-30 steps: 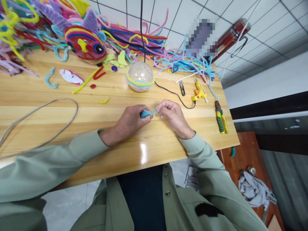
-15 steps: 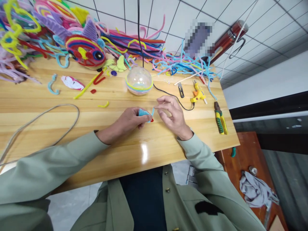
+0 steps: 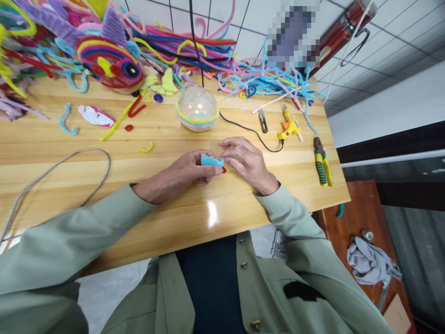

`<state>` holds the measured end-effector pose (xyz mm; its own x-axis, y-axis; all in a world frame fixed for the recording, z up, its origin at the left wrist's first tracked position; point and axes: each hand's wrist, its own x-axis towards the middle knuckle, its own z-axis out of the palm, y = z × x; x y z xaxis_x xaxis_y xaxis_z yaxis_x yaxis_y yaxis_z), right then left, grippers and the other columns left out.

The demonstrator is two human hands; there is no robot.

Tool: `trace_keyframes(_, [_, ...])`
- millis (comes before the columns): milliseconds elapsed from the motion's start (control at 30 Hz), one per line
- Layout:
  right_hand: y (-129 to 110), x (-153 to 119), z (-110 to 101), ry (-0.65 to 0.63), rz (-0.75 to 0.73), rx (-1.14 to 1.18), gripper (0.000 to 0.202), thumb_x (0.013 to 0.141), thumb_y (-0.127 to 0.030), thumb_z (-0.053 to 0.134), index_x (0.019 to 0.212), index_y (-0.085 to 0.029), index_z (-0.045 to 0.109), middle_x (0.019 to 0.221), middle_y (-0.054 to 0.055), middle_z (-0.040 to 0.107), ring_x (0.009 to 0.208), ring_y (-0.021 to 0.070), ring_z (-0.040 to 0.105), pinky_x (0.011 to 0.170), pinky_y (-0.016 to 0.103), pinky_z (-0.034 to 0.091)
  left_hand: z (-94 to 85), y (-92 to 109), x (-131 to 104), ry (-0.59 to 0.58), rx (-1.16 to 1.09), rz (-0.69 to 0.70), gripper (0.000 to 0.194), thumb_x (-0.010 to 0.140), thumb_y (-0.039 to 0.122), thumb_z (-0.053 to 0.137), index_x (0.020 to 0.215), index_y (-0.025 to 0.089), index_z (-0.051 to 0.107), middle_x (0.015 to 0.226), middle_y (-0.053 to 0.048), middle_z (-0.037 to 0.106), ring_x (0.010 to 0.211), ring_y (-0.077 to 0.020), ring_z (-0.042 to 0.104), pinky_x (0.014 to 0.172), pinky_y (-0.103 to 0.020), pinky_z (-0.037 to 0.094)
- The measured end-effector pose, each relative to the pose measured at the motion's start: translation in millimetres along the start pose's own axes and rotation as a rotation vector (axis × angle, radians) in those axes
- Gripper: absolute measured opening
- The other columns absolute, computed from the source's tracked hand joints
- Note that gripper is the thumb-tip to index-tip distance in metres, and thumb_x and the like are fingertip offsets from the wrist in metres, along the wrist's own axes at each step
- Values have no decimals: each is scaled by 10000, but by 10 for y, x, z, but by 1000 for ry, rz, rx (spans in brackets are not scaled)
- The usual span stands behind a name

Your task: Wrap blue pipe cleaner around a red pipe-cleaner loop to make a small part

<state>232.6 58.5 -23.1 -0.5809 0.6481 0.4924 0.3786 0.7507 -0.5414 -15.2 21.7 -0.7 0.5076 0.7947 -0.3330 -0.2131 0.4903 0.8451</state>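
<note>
My left hand (image 3: 186, 172) is closed on a small piece of light blue pipe cleaner (image 3: 210, 160), folded in tight ridges side by side. A bit of red pipe cleaner (image 3: 224, 170) sticks out at its right end, by my thumb tip. My right hand (image 3: 246, 163) has its thumb and forefinger pinched together at the blue piece's right end, where a short strand stands up. The fingertips partly hide that end. Beyond both hands rests a clear plastic dome (image 3: 198, 109) ringed with yellow, pink and blue pipe cleaner.
Right of the dome lie thread snips (image 3: 263, 121), a yellow glue gun (image 3: 290, 124) with its cord, and pliers (image 3: 322, 162). A colourful pipe-cleaner fish-like figure (image 3: 109, 65) and heaped pipe cleaners (image 3: 194, 48) line the back. A grey cable (image 3: 62, 162) loops at left.
The blue strand's free end has come down against the folded piece, and my right fingers have closed in on it. The view has shifted slightly.
</note>
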Motion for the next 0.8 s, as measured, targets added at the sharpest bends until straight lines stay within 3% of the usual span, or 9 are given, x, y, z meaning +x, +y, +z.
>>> trace_keyframes(233, [-18, -12, 19, 18, 8, 17, 264, 1202, -364, 594, 1180, -295, 848, 1294, 100, 850, 1202, 258, 805, 1037, 501, 678, -14, -18, 33, -24, 83, -25, 266, 775, 370, 965, 777, 204, 757, 744, 10, 647, 638, -124, 520, 613, -276, 437])
trace_keyframes(367, [-16, -18, 26, 9, 45, 28, 276, 1197, -402, 610, 1166, -294, 862, 1260, 103, 857, 1156, 262, 804, 1033, 503, 671, -13, -37, 38, 10, 107, -7, 301, 768, 399, 965, 748, 207, 734, 721, 10, 635, 636, -128, 515, 610, -278, 417])
trace_keyframes(533, [-10, -10, 59, 56, 24, 95, 231, 1174, -383, 670, 1129, -275, 869, 1077, 75, 850, 993, 231, 791, 928, 430, 669, 19, -34, 24, 85, 78, 41, 322, 717, 386, 1002, 746, 200, 741, 677, 18, 623, 625, -122, 505, 602, -281, 382])
trace_keyframes(800, [-84, -12, 110, 88, 234, 183, 249, 1110, -457, 755, 1039, -234, 841, 935, 37, 821, 836, 191, 740, 826, 355, 634, 33, -42, 42, 160, 79, 115, 411, 722, 468, 1027, 786, 213, 711, 676, 34, 593, 627, -125, 494, 605, -289, 395])
